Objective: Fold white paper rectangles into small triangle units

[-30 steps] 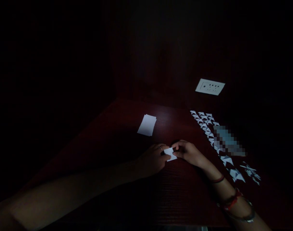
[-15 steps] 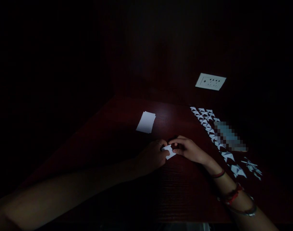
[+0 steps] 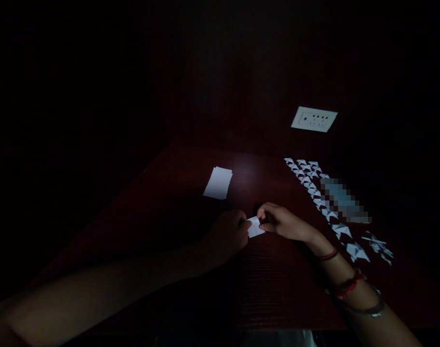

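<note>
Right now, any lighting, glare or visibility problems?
Head view: very dark, upper left nearly black; head view: soft sheen on the table, right of the paper stack; head view: left hand dimmer than right hand, small paper brighter than both; head view: pixelated patch hides something beside the folded papers.

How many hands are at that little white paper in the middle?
2: the left hand touches the small white paper from the left, the right hand from the right. No others show, though much is dark.
</note>
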Demonstrator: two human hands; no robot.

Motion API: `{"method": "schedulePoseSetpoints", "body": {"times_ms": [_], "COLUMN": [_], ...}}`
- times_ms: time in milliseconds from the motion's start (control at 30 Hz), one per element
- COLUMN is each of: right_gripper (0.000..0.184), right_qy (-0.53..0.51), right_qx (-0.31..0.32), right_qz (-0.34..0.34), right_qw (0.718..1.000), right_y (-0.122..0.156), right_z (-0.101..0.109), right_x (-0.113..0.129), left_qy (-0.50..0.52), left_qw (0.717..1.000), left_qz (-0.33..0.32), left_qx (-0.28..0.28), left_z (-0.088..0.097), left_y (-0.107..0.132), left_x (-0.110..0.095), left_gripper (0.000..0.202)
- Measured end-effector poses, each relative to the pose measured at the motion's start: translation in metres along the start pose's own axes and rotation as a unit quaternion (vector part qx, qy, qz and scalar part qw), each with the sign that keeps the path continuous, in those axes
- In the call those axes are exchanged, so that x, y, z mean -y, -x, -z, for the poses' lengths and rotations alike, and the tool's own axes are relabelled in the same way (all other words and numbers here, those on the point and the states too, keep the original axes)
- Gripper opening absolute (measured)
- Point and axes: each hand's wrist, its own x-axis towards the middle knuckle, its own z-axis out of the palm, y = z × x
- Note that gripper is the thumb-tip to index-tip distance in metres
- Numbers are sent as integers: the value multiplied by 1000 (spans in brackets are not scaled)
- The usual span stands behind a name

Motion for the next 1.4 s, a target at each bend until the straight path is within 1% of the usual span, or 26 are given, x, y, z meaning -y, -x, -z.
{"method": "schedulePoseSetpoints", "body": {"times_ms": [200, 400, 533, 633, 867, 967, 1067, 1200, 1300, 1400], "right_gripper": [16, 10, 10, 10, 8, 8, 6, 4, 4, 6], "right_qy": [-8, 12, 27, 17, -41, -56, -61, -22, -3, -14], "right_qx": [-9, -24, -50, -57, -28, -16, -13, -30, -33, -31], "right_qz": [6, -15, -26, -44, -102, -115, -99, -31, 14, 29], "right_qw": [1000, 1000, 998, 997, 994, 992, 993, 999, 999, 999], "right_y": [0, -2, -2, -2, -5, -6, -5, -4, -3, -2], "right_z": [-2, -3, -4, -5, -9, -10, -11, -9, -6, -6], "right_x": [1, -1, -1, -2, -2, -2, 0, 2, 2, 1], "left_qy": [-15, -31, -43, -42, -33, -40, -43, -45, -49, -57], "left_qw": [1000, 999, 999, 999, 999, 999, 999, 999, 999, 998], "left_qz": [-8, -12, -12, -12, -7, -4, 5, 1, -2, -20], "left_qx": [9, 9, -2, -2, 9, 11, 12, 13, 15, 23], "left_z": [3, 2, 0, 0, 3, 3, 2, 3, 7, 12], "left_y": [-1, -1, 0, 0, -2, -3, -2, -1, -1, -2], "left_x": [-2, -4, -4, -4, -5, -5, -4, -3, -3, -5], "left_gripper": [21, 20, 18, 18, 23, 22, 21, 20, 20, 21]}}
